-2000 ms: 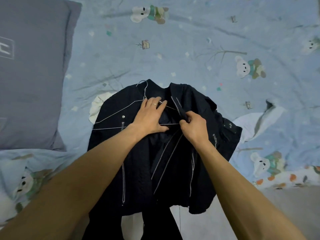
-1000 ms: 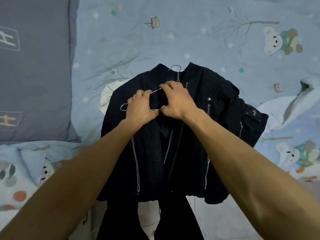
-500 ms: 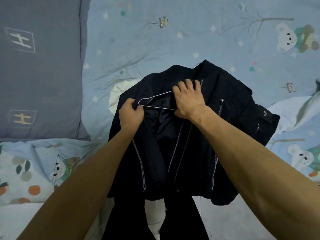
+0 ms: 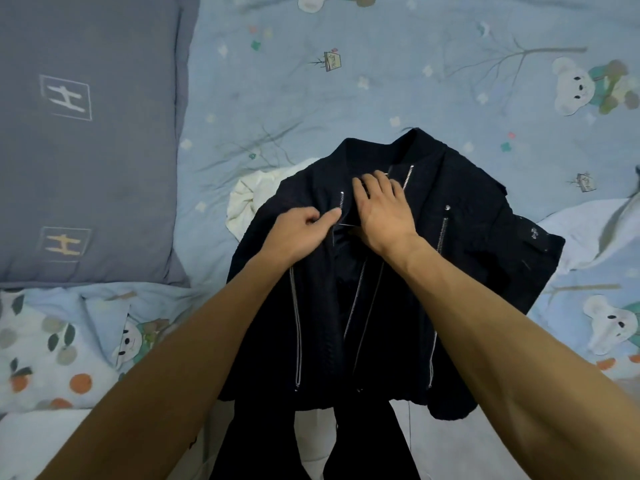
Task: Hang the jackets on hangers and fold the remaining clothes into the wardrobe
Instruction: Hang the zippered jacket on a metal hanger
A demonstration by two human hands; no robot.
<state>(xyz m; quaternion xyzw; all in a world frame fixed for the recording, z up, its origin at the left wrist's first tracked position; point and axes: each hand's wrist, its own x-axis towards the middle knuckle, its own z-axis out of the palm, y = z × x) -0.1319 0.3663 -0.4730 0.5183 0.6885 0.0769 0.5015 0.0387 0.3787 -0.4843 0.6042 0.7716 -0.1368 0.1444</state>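
Black quilted cloth is bunching under our left hand, which is pinching the left front panel of the jacket near the top of its zipper, thumb and curled fingers clamped on the fabric. We judge we are drawing that panel across so it covers the shoulder of the wire hanger, of which only a short silver stretch is showing in the gap between our hands. Our right hand is lying flat just beside the left, fingers straight and spread, pressing down at the collar opening; we are probably pinning the hanger in place under the cloth while the other side is being tucked. The hands are sitting close together, not touching.

The jacket is lying open-fronted on the bed, collar pointing away from us, silver zippers running down its panels. A cream garment is peeking out from under its left shoulder, and more dark clothing is trailing from beneath its hem toward us. All of it is resting on a pale blue bedsheet printed with bears, with a grey pillow off to the left. No wardrobe is showing.
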